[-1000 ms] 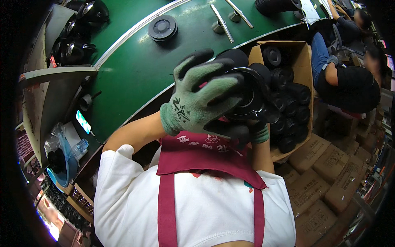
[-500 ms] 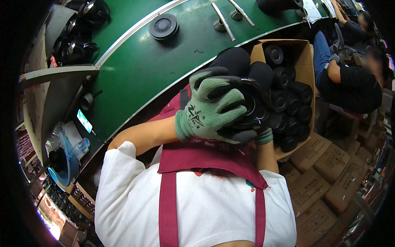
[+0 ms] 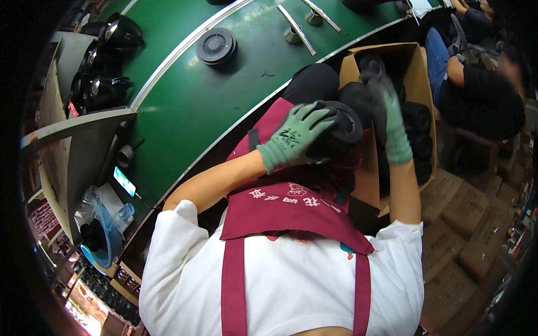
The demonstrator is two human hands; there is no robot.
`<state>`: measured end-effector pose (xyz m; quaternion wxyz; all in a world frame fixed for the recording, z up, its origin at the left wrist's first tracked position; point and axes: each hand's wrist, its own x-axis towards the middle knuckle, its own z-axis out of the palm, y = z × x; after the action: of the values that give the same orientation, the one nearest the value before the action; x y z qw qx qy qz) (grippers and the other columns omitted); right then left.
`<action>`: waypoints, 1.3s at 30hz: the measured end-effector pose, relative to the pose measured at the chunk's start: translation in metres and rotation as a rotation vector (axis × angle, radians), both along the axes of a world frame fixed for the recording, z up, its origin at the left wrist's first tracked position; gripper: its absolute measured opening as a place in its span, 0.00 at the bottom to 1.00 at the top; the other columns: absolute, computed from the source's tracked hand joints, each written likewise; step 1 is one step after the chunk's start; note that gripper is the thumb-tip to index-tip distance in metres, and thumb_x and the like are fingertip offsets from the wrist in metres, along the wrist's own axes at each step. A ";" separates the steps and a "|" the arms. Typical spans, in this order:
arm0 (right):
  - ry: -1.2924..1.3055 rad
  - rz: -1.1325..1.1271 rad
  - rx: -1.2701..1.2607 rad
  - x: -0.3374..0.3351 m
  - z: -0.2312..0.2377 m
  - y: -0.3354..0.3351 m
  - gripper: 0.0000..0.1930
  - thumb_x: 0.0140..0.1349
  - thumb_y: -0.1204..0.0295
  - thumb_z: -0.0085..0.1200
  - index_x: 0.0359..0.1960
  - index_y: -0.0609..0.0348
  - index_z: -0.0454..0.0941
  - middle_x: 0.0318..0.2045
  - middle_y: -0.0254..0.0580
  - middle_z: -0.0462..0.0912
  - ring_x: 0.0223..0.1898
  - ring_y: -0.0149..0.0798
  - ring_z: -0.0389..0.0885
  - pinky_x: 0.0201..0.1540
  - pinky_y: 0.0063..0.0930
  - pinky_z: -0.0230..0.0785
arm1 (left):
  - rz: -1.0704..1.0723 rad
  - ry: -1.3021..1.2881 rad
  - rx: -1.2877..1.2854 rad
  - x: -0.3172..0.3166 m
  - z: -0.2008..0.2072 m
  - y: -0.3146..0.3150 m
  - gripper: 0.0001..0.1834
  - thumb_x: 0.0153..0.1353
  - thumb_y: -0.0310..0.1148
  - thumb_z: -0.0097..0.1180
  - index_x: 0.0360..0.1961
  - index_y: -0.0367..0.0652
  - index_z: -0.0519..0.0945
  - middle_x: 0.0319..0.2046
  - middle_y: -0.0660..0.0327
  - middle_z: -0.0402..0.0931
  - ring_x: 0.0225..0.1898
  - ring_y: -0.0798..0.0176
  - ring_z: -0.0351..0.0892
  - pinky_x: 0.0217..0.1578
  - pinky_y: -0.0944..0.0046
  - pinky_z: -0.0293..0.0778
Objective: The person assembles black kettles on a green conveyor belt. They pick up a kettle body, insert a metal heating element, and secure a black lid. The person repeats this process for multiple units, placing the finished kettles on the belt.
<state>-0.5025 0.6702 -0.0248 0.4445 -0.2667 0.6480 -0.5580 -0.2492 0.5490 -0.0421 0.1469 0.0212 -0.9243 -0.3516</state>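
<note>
My left hand (image 3: 297,137), in a green knit glove with dark fingertips, grips a black round part (image 3: 346,127) over my lap. The part's ringed circular end faces up and to the right, and its far side is hidden. My right hand (image 3: 389,106), gloved alike, reaches over an open cardboard box (image 3: 367,182) on the right. Motion smears its fingers beside a round black piece (image 3: 370,64) at the box's far end; whether they hold it I cannot make out. Several black cylindrical pieces (image 3: 417,131) lie stacked in the box.
On the green table (image 3: 185,117) lie a black spool-like disc (image 3: 216,46) and two metal pieces with long bars (image 3: 297,31). Shiny black pots (image 3: 120,31) stand at far left, above a lit phone (image 3: 124,182). Closed cartons (image 3: 448,235) and a seated person (image 3: 476,95) are at right.
My right hand has gone from the part over my lap up and right to the box. My left hand still holds a black part, now turned with its ringed end showing.
</note>
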 end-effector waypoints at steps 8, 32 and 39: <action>0.610 0.160 0.593 -0.049 -0.168 -0.204 0.47 0.57 0.45 0.61 0.75 0.51 0.58 0.59 0.64 0.78 0.63 0.59 0.77 0.65 0.52 0.67 | 0.069 0.039 0.048 0.001 0.006 0.009 0.49 0.41 0.45 0.79 0.66 0.47 0.72 0.68 0.55 0.68 0.69 0.44 0.66 0.68 0.45 0.61; 1.021 0.306 0.076 0.019 0.024 0.042 0.33 0.55 0.63 0.61 0.66 0.45 0.73 0.56 0.43 0.78 0.58 0.50 0.77 0.62 0.44 0.72 | -0.100 -0.324 -0.226 -0.082 0.061 -0.041 0.23 0.66 0.50 0.58 0.56 0.49 0.78 0.43 0.55 0.82 0.43 0.48 0.84 0.42 0.52 0.80; 0.083 0.412 -0.205 -0.025 0.015 0.029 0.21 0.63 0.73 0.56 0.58 0.61 0.80 0.55 0.41 0.82 0.59 0.40 0.79 0.63 0.39 0.74 | 0.055 -0.656 -0.267 -0.086 0.087 -0.003 0.24 0.69 0.52 0.51 0.59 0.51 0.78 0.47 0.54 0.80 0.47 0.47 0.84 0.48 0.49 0.78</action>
<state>-0.5275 0.6988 -0.0094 0.4925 -0.4599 0.5376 -0.5069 -0.3349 0.5458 0.0448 -0.1470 0.1383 -0.9592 -0.1982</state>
